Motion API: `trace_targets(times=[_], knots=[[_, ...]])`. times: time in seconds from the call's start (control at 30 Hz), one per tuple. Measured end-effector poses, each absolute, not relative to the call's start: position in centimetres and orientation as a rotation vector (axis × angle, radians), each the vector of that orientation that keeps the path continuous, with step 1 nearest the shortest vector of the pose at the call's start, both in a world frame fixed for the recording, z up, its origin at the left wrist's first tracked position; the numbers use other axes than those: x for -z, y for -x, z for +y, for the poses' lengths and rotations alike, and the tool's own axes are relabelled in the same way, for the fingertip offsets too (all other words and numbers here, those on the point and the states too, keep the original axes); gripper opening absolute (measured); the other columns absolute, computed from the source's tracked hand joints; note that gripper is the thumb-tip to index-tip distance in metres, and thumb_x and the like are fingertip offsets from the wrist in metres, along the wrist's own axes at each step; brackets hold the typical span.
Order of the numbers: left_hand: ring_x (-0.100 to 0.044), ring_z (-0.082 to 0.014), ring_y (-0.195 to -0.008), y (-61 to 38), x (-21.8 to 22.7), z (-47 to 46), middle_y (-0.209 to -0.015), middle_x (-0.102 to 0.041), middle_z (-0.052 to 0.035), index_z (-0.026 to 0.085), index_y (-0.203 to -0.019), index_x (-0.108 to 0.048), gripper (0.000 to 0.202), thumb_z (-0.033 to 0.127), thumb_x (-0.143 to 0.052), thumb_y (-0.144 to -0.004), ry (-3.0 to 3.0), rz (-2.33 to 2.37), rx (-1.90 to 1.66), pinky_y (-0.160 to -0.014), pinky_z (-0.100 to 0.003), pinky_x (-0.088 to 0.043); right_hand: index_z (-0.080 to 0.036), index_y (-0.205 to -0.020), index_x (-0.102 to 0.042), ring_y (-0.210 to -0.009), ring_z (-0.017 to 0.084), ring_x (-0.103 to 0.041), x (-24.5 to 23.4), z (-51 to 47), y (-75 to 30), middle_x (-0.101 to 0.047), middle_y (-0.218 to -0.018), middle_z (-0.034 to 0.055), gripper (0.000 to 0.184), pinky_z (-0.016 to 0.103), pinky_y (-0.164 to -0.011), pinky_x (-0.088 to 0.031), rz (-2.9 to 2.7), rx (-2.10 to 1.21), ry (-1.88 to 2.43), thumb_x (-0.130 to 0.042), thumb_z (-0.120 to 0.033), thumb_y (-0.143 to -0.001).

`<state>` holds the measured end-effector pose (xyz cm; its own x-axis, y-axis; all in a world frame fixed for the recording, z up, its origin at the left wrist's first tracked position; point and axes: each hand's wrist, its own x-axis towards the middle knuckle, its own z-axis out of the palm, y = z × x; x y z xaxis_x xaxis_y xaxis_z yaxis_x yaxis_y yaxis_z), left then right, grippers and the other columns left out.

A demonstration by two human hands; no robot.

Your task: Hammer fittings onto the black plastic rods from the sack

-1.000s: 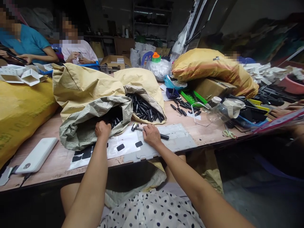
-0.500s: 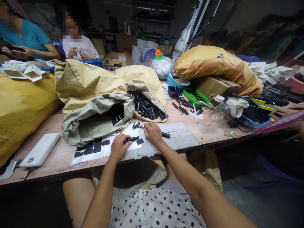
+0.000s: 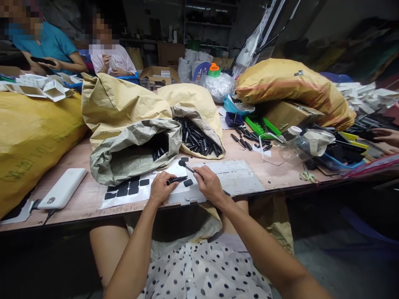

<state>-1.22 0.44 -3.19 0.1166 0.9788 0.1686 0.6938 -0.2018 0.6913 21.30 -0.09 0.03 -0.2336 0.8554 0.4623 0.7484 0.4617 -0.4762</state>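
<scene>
Between the fingers of my left hand [image 3: 161, 189] is a slim black pen-shaped piece [image 3: 178, 179], lying nearly level just over the white sheet. My right hand [image 3: 208, 182] is closed round the shaft of a small hammer [image 3: 186, 166]; the head points up and left, above the sheet. A black rounded square pad [image 3: 188, 182] lies between my hands. More such pads [image 3: 133, 187] sit in rows on the white sheet [image 3: 116, 202] left of my left hand. Under my right hand is a grey-white board [image 3: 240, 178].
Two sacks stand behind my hands: an open sack [image 3: 134, 149] and one full of black pieces [image 3: 199, 137]. A white power bank [image 3: 64, 189] lies left. To the right are a green tray [image 3: 260, 126], loose black pieces [image 3: 246, 144], scissors [image 3: 309, 177]. Two people sit at far left.
My right hand has lifted the hammer off the board and tilted it, its head now raised near the black piece. My left hand keeps its hold. The whole view has shifted slightly.
</scene>
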Motion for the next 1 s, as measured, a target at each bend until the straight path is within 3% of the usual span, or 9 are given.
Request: trace_targets(times=[0.23,0.4,0.6,0.73,1.0], knots=[[-0.062,-0.0239,-0.095,0.7,2.7,0.4,-0.089,-0.07,-0.0013,0.029,-0.095,-0.081,0.017,0.025,-0.076,-0.08,-1.889,1.664,-0.832,-0.086,-0.036,-0.05,-0.028,-0.13,-0.07,-0.091,0.02,-0.067,0.7,-3.2,-21.1,-0.07,-0.097,0.005,0.036,0.03,-0.084,-0.056,-1.993,-0.276,1.316,-0.048,-0.022,-0.102],[-0.062,-0.0243,-0.096,0.4,2.4,0.4,-0.088,-0.07,-0.0011,0.03,-0.094,-0.081,0.017,0.024,-0.076,-0.079,-1.861,1.685,-0.802,-0.086,-0.036,-0.05,-0.029,-0.126,-0.072,-0.085,0.02,-0.066,0.8,-3.6,-21.3,-0.069,-0.092,0.0044,0.035,0.029,-0.076,-0.056,-2.055,-0.243,1.369,-0.048,-0.021,-0.102],[-0.061,-0.0233,-0.094,0.4,2.1,0.4,-0.088,-0.068,-0.0004,0.029,-0.09,-0.079,0.012,0.024,-0.076,-0.08,-1.88,1.672,-0.788,-0.084,-0.034,-0.05,-0.03,-0.131,-0.069,-0.09,0.02,-0.067,0.3,-3.6,-20.4,-0.068,-0.096,0.0045,0.036,0.028,-0.083,-0.055,-2.061,-0.261,1.294,-0.049,-0.021,-0.102],[-0.061,-0.0233,-0.093,0.2,1.8,0.3,-0.086,-0.068,-0.0003,0.028,-0.085,-0.077,0.005,0.025,-0.075,-0.081,-1.873,1.689,-0.744,-0.082,-0.034,-0.049,-0.03,-0.126,-0.072,-0.087,0.019,-0.066,0.7,-3.6,-20.2,-0.067,-0.092,0.0036,0.034,0.027,-0.077,-0.055,-2.12,-0.286,1.323,-0.052,-0.02,-0.1],[-0.063,-0.0252,-0.097,0.2,2.1,0.4,-0.092,-0.072,-0.0016,0.028,-0.093,-0.08,0.015,0.027,-0.075,-0.078,-1.882,1.653,-0.78,-0.088,-0.037,-0.051,-0.029,-0.119,-0.074,-0.099,0.022,-0.065,0.5,2.0,-21.5,-0.071,-0.102,0.0056,0.03,0.031,-0.084,-0.054,-2.098,-0.171,1.468,-0.052,-0.023,-0.099]])
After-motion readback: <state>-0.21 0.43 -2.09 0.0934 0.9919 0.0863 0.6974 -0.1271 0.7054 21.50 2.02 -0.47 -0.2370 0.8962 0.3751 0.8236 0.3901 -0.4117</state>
